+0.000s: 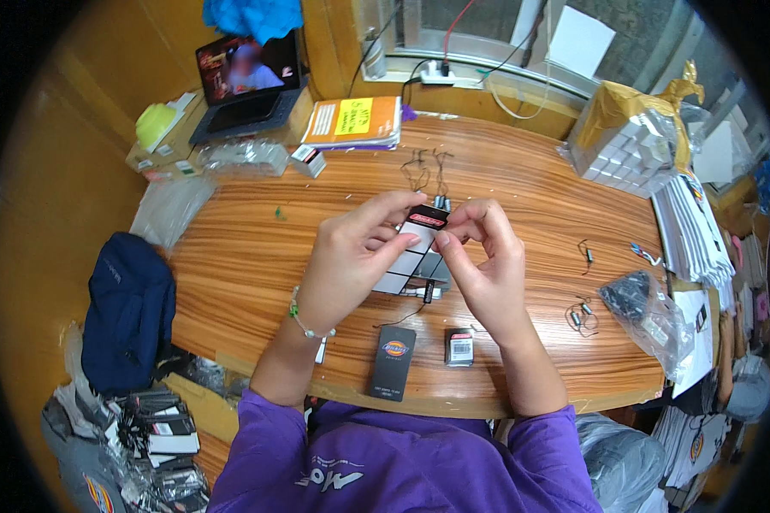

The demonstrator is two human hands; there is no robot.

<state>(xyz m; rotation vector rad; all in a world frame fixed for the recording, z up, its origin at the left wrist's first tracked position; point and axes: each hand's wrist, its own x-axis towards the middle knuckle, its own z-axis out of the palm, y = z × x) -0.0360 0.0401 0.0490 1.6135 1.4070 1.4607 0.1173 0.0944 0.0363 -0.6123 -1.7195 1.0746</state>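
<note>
My left hand pinches a black-and-white hang tag with a red logo band at its top, tilted above the table. Close against the tag's upper right edge is my right hand, its thumb and fingers closed in a pinch; what lies between them is too small to make out. Just beyond the fingertips lie black hang-tag strings with small grey-blue ends. Below the hands are another black string, a dark grey tag and a small stack of black-and-white labels.
Loose strings and a clear plastic bag lie at the right. A box of small white packs stands back right. Notebooks and a laptop sit back left, beside a small box. A navy bag stands left.
</note>
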